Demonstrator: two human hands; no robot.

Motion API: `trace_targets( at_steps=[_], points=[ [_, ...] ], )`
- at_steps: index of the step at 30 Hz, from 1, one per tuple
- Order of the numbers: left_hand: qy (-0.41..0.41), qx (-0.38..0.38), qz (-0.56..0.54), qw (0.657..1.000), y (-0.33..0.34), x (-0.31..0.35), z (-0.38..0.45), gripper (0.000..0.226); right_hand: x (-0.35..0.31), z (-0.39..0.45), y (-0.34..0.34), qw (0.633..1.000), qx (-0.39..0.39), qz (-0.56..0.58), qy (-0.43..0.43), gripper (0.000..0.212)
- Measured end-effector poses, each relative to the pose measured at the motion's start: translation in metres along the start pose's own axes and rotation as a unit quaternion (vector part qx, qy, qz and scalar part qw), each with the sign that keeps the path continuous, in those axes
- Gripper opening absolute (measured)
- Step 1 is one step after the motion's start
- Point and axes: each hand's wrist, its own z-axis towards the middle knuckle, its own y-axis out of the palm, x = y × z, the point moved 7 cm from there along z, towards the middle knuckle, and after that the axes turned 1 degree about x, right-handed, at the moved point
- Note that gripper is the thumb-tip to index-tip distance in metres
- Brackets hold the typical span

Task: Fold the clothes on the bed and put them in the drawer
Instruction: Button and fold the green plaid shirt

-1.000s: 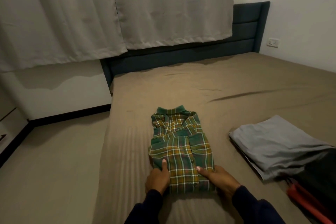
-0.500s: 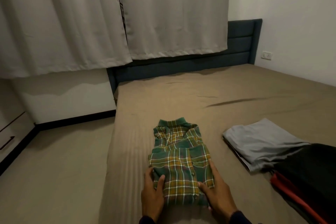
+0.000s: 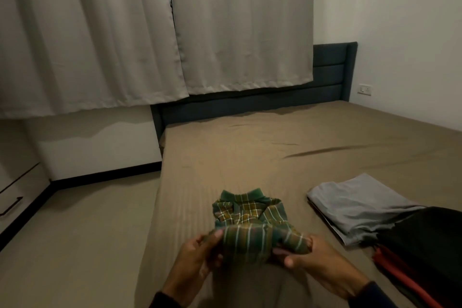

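A folded green-and-yellow plaid shirt (image 3: pixel 252 222) is gripped at its near edge by both hands on the bed (image 3: pixel 250 152).
The left hand (image 3: pixel 197 255) and right hand (image 3: pixel 310 257) are curled round blurred cloth; darker garments (image 3: pixel 425 245) are cut off at right.

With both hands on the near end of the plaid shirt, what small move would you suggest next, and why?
Probably carry the raised near end forward and lay it over the collar half. Both the left hand and right hand grip the plaid shirt at its near end, which is lifted and rolled off the bed, while the collar half lies flat, so the fold looks half done.
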Motion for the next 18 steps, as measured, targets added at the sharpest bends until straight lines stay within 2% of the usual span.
trace_targets(
  at_steps=[2, 4, 6, 9, 11, 13, 15, 18],
  points=[
    [0.082, -0.007, 0.1, 0.992, 0.006, 0.026, 0.015, 0.049, -0.024, 0.016, -0.003, 0.995, 0.052, -0.069, -0.049, 0.05],
    [0.157, 0.042, 0.207, 0.965, 0.01, 0.044, 0.037, 0.048, -0.051, 0.037, -0.011, 0.964, 0.15, -0.19, -0.113, 0.029],
    [0.203, 0.107, 0.262, 0.937, 0.01, 0.055, 0.071, 0.036, -0.068, 0.066, -0.024, 0.91, 0.254, -0.294, -0.141, 0.036],
    [0.175, 0.164, 0.294, 0.925, 0.01, 0.055, 0.128, 0.041, -0.071, 0.119, -0.039, 0.846, 0.329, -0.407, -0.106, 0.065],
    [0.147, 0.183, 0.3, 0.925, 0.014, 0.051, 0.153, 0.028, -0.063, 0.15, -0.049, 0.807, 0.354, -0.469, -0.057, 0.06],
    [0.137, 0.215, 0.327, 0.91, 0.015, 0.043, 0.169, 0.025, -0.052, 0.174, -0.052, 0.81, 0.355, -0.466, -0.041, 0.049],
    [0.12, 0.248, 0.358, 0.892, 0.008, 0.03, 0.185, 0.032, -0.041, 0.19, -0.055, 0.821, 0.358, -0.443, -0.049, 0.043],
    [0.127, 0.303, 0.369, 0.87, -0.007, 0.016, 0.204, 0.039, -0.029, 0.208, -0.071, 0.806, 0.371, -0.457, -0.066, 0.045]
  ],
)
